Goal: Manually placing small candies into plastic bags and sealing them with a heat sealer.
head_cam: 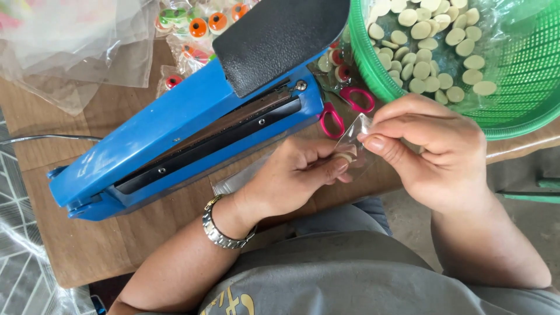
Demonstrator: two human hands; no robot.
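- Left hand point(297, 175): fingers curled shut, pinching the lower part of a small clear bag point(357, 146); a pale round piece point(345, 156) shows at the fingertips, inside or against the bag, cannot tell which.
- Right hand point(434, 149): closed in a pinch on the bag's upper edge, thumb and forefinger together.
- Bag held in the air between both hands, just off the near edge of the wooden bench point(87, 245).
- Blue heat sealer point(175, 131) lies on the bench left of the hands, black-padded arm raised.
- Pink-handled scissors point(344, 108) lie between sealer and green basket point(525, 70).
- Basket holds many pale round pieces.
- Packets of orange and green eye-like sweets point(201, 23) lie at the far side, beside loose clear plastic point(64, 41).
- Metal watch point(219, 230) on left wrist.
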